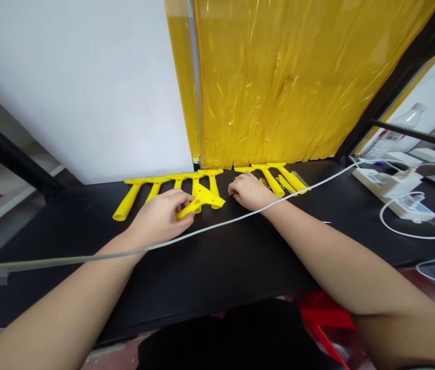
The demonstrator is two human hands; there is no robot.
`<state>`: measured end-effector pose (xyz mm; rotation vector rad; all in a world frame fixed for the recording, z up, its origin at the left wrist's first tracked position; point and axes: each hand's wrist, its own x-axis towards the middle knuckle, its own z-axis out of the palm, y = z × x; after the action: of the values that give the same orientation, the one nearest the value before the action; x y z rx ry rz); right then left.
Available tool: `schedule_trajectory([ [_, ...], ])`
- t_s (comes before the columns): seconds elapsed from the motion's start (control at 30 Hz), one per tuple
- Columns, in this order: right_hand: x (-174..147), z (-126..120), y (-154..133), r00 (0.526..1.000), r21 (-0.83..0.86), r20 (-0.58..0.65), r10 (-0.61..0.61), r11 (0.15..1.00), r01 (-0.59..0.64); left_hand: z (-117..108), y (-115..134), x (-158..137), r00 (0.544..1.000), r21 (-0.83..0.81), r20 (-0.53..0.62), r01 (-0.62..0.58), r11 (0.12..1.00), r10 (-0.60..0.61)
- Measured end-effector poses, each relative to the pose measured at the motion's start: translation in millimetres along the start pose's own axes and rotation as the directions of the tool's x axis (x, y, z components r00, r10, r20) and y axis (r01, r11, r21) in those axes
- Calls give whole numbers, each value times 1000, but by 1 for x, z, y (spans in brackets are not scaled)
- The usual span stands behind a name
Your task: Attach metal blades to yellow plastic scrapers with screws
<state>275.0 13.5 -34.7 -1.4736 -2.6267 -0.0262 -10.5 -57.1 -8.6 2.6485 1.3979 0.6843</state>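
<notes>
My left hand [163, 216] is closed round the handle of a yellow T-shaped plastic scraper [203, 195], whose wide head points to the right. Behind that hand, a row of several similar yellow scrapers [127, 203] lies with heads against the back panel and handles towards me. To the right, my right hand [252, 191] is low over the table with its fingers curled together. It overlaps the left end of a second group of yellow scrapers [273, 182]. Whatever its fingertips hold, if anything, is hidden.
A white cable [233, 221] stretches across the view in front of both forearms. The black table [217, 267] carries white power strips [398, 192] at right, near a clear bottle [398, 131]. White and yellow-film panels [264, 92] rise behind; a red stool [325, 313] is below.
</notes>
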Motion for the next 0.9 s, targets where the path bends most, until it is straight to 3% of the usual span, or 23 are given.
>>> schedule_trajectory([
  [0.13, -2, -4, -2, 1000, -17, -18, 8, 1000, -8, 0, 0, 0, 1000, 11, 3, -6, 1000, 6],
  [0.33, -7, -17, 15, 972, 35, -221, 82, 996, -76, -2, 3, 0, 1000, 3, 1, -9, 1000, 9],
  [0.53, -8, -14, 26, 962, 19, -158, 223, 975, -223, -1, 3, 0, 1000, -11, 13, 2, 1000, -2],
  [0.9, -13, -22, 31, 963, 56, -120, 243, 970, -238, 0, 4, 0, 1000, -6, 4, -4, 1000, 4],
])
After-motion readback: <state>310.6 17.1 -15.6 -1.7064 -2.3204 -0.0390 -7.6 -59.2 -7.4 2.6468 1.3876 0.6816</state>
